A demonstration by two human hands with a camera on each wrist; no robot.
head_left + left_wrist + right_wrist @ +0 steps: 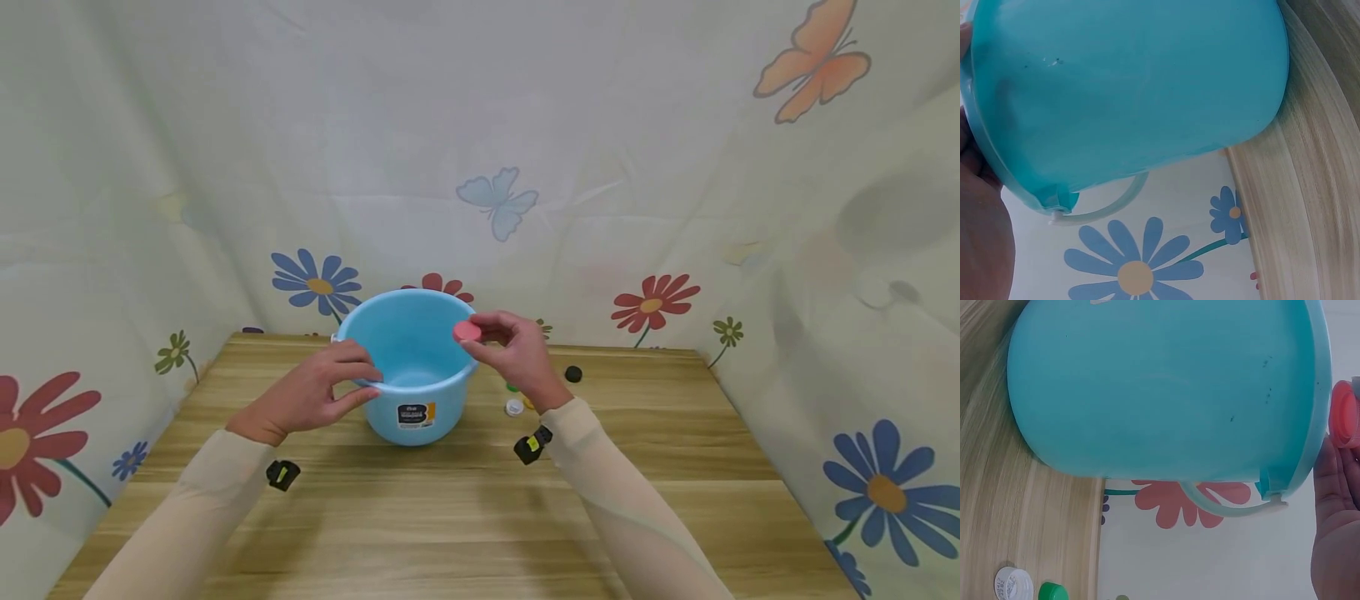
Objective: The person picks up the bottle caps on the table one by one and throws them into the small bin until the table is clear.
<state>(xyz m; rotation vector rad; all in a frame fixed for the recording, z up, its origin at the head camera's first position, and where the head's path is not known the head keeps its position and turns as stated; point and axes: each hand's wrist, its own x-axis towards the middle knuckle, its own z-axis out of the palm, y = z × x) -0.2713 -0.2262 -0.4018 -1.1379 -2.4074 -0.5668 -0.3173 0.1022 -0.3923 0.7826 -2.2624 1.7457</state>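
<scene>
A light blue bucket (442,408) stands upright on the wooden table, a label on its front. My left hand (322,387) grips the bucket's near left rim, thumb outside and fingers over the edge. At the right side of the rim, my right hand (521,350) pinches a round pinkish-red bottle cap (467,332) between thumb and fingers. The right wrist view shows the hollow inside of that red cap (1344,415), close beside the rim. Of the bucket's inside, the far wall and part of the floor show.
Right of the bucket lie a white cap (513,407), a green cap (1053,591), a yellow cap (528,403) partly hidden by my wrist, and a black cap (573,373) farther back. A flower-printed curtain (570,250) hangs behind the table. The bucket's handle (1104,209) hangs down at the back.
</scene>
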